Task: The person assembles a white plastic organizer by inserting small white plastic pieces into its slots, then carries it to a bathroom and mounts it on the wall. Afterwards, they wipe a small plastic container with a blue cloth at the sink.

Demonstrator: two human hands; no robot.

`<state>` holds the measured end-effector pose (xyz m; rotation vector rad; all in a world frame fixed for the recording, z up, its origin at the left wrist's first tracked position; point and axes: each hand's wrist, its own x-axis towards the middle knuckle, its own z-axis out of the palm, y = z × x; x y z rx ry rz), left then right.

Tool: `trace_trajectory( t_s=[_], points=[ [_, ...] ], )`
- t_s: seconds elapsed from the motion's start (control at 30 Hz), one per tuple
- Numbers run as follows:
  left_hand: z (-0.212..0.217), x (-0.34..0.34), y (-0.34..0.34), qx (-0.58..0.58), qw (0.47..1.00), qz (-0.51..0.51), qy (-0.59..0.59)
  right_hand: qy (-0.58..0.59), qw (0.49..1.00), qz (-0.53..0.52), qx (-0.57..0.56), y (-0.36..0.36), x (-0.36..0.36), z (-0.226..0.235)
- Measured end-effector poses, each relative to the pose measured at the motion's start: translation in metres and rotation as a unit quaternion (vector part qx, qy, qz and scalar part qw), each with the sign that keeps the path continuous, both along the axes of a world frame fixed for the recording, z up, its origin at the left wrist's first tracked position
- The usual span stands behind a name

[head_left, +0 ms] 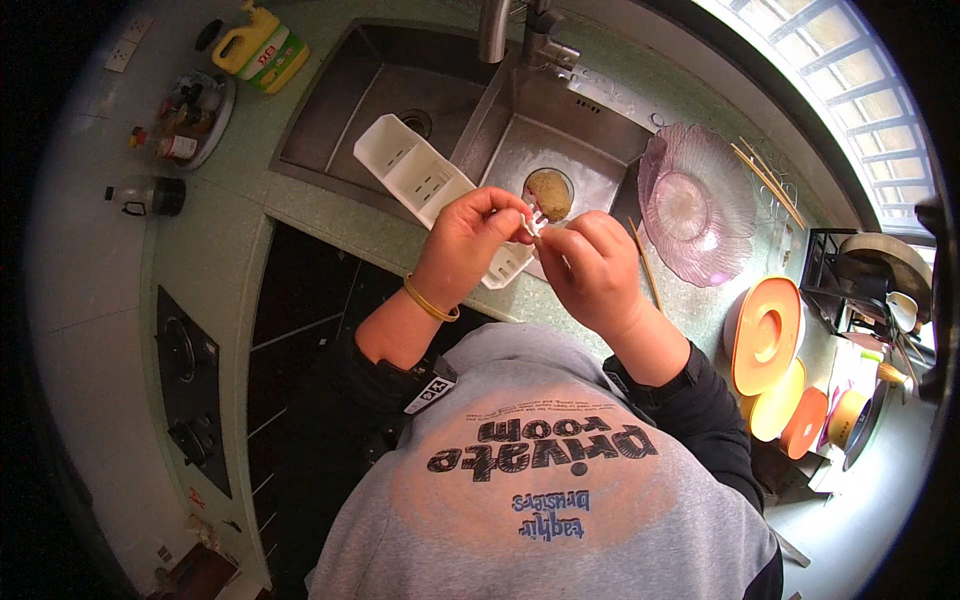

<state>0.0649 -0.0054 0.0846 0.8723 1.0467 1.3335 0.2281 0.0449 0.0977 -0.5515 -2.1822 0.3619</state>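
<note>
Both hands meet in front of my body, above the counter's front edge by the sink. My left hand (468, 245) pinches a small white piece (536, 222) with prongs, perhaps a plastic clip or hook. The fingertips of my right hand (592, 272) are closed on the same piece from the other side. Below the hands, a long white plastic caddy (415, 172) with compartments and drain slots lies slantwise across the sink's front edge; my left hand covers part of it. Just beyond the fingers, a round tan thing (549, 190) sits in the right basin, partly hidden.
A two-basin steel sink (345, 100) with a faucet (495, 30) is ahead. To the right are a pinkish glass bowl (690, 200), chopsticks (770, 185) and orange lids (768, 335). At the left stand a yellow jug (262, 50), bottles (150, 195) and a black stove (190, 390).
</note>
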Motion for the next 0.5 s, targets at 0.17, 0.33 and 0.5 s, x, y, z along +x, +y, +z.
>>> trace_trajectory(
  t_s=[0.17, 0.33, 0.5],
  points=[
    [0.0029, -0.0009, -0.0007, 0.025, 0.999, -0.011, 0.042, 0.008, 1.0, -0.002, -0.02, -0.0006, 0.0016, 0.0028],
    [0.0049, -0.0013, 0.0, 0.033, 0.998, -0.015, 0.059, 0.001, 1.0, -0.002, -0.018, -0.0013, 0.0039, 0.0057],
    [0.0053, -0.0004, -0.0006, 0.019, 0.998, -0.017, 0.06, -0.008, 1.0, -0.005, -0.017, -0.0011, 0.0061, 0.0066]
  ],
)
